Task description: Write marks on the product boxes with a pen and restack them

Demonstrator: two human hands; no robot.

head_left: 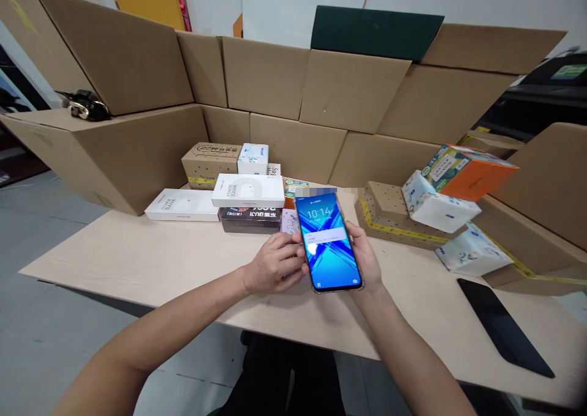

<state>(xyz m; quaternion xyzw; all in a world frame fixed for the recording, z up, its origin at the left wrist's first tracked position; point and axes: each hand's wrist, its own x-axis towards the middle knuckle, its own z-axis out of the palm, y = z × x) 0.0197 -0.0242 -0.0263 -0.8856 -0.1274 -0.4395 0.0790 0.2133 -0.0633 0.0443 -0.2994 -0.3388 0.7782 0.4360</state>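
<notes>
My right hand [367,254] holds a smartphone [329,243] above the table, fingers wrapped round its right edge and back. The screen is lit with a blue pattern and shows 10:14. My left hand [274,263] is curled against the phone's left edge, thumb touching its side. Just beyond the phone lie white power bank boxes [247,189], a second one [182,205] and a dark box [250,219].
A light wooden table [151,257] is ringed by open cardboard boxes [270,79]. Tissue packs [438,207] and an orange box [468,171] rest on a flat carton at right. A second black phone [504,327] lies face down at right. A tape dispenser [85,105] sits on the left box.
</notes>
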